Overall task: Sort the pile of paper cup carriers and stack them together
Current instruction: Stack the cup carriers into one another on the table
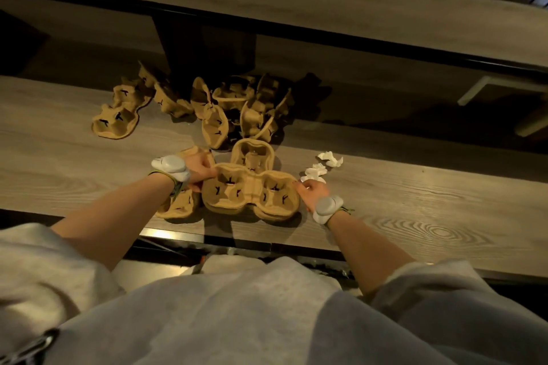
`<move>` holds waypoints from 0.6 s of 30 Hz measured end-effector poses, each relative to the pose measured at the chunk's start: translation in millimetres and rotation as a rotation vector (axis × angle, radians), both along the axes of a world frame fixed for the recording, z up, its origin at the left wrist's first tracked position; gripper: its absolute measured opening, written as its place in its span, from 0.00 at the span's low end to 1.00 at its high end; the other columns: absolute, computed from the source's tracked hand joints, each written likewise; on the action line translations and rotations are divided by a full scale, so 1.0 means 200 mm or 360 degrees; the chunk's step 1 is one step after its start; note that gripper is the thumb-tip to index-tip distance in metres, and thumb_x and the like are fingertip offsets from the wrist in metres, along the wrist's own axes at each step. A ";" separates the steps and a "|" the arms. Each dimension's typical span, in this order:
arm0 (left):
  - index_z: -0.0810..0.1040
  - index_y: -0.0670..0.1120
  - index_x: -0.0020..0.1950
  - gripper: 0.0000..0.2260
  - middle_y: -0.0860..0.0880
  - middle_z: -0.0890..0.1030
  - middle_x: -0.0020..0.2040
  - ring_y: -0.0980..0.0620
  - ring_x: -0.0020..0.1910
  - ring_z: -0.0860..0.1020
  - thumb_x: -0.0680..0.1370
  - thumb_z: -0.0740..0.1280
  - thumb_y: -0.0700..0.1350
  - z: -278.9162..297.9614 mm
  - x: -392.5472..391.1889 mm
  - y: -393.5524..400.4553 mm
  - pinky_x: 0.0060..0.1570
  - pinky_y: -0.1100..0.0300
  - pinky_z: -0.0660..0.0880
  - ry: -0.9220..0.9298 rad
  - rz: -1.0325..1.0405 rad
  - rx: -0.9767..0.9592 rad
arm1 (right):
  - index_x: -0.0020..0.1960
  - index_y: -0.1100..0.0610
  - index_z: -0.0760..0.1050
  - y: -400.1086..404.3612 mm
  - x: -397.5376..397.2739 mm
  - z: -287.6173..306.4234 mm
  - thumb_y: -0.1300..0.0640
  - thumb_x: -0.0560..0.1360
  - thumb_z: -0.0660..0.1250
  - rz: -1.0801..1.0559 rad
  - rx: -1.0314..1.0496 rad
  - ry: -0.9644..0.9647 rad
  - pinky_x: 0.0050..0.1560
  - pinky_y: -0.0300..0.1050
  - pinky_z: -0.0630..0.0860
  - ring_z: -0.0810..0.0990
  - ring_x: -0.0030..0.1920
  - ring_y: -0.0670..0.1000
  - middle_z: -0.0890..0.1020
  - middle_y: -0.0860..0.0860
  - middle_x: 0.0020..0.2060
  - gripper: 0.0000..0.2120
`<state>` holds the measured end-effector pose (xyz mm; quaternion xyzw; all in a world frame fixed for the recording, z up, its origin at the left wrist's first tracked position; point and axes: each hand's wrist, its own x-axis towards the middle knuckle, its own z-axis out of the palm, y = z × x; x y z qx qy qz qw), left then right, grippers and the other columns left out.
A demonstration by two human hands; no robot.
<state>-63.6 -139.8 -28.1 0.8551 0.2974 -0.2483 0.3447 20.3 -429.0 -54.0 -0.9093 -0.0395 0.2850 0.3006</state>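
The sorting looks barely begun. Near the front edge of the wooden surface (415, 216), at about 6 o'clock from the heap, the person holds a 4-cup carrier (252, 195) flat, cup wells facing up. The left hand (200, 170) has fingers curled over its 9 o'clock rim, and the right hand (311, 191) pinches its 3 o'clock rim. It seems to sit on at least 1 more carrier beneath, though how many are nested there I cannot tell.

A 2-cup carrier (178, 204) lies partly under the left wrist at 8 o'clock of the held one, and another piece (252, 154) pokes out at 12 o'clock, touching it. Whether these count as sorted is unclear.

Most of the work remains: the loose pile (237, 107) sits farther back at 12 o'clock, tumbled and tilted on edge, with a separate carrier (117, 120) lying flat out at 10 o'clock. Each of these still has to be turned well-side up, matched by shape and nested.

Crumpled white tissues (321, 166) lie at 2 o'clock, just beside the right hand.
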 end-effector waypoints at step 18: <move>0.72 0.42 0.40 0.21 0.44 0.73 0.36 0.46 0.38 0.72 0.83 0.50 0.54 -0.05 0.03 0.00 0.40 0.57 0.65 -0.0052 -0.0765 0.0568 | 0.56 0.64 0.76 0.11 0.04 -0.08 0.45 0.81 0.49 0.0350 -0.0413 -0.0196 0.48 0.47 0.70 0.78 0.56 0.61 0.80 0.62 0.55 0.26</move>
